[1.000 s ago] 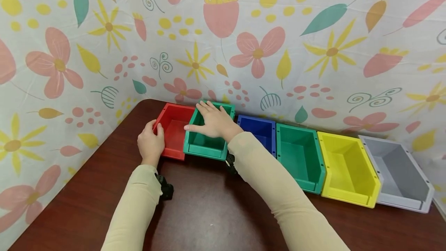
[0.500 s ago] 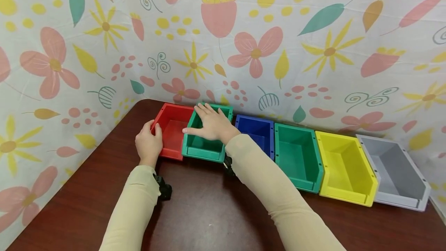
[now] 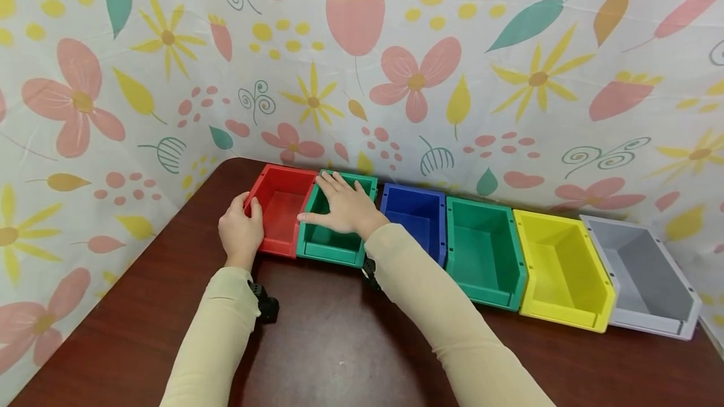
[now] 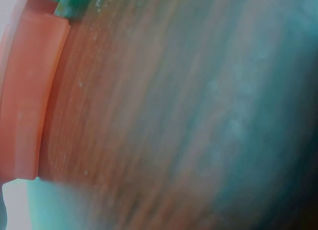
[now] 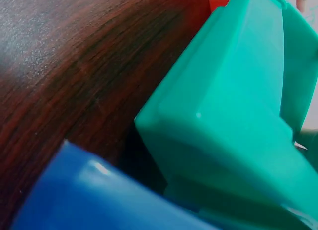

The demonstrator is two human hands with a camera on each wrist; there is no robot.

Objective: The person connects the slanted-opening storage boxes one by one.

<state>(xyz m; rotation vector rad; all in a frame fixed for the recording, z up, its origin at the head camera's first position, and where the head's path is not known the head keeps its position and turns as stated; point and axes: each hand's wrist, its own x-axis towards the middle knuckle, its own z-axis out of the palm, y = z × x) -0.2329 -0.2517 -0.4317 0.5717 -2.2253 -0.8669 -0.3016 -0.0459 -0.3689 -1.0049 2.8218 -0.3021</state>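
Note:
A red open-front storage bin (image 3: 281,215) stands at the left end of a row on the dark wooden table. My left hand (image 3: 241,231) holds its left wall, thumb inside the rim and fingers outside. Close against the red bin's right side sits a green bin (image 3: 330,251). Over it my right hand (image 3: 342,206) lies spread with straight fingers, the thumb at the left rim and the fingertips near the back left corner. In the left wrist view the red bin (image 4: 30,96) shows at the left edge. The right wrist view shows the green bin (image 5: 223,111) up close.
To the right stand a blue bin (image 3: 415,212), partly behind the right sleeve, a second green bin (image 3: 481,256), a yellow bin (image 3: 560,269) and a grey bin (image 3: 645,275). A flower-patterned cloth (image 3: 317,36) hangs behind the row. Black wrist cameras sit under both wrists.
The green bin under my right hand has come slightly down and nearer, so its front edge lies about level with the red bin's. My left hand keeps its hold.

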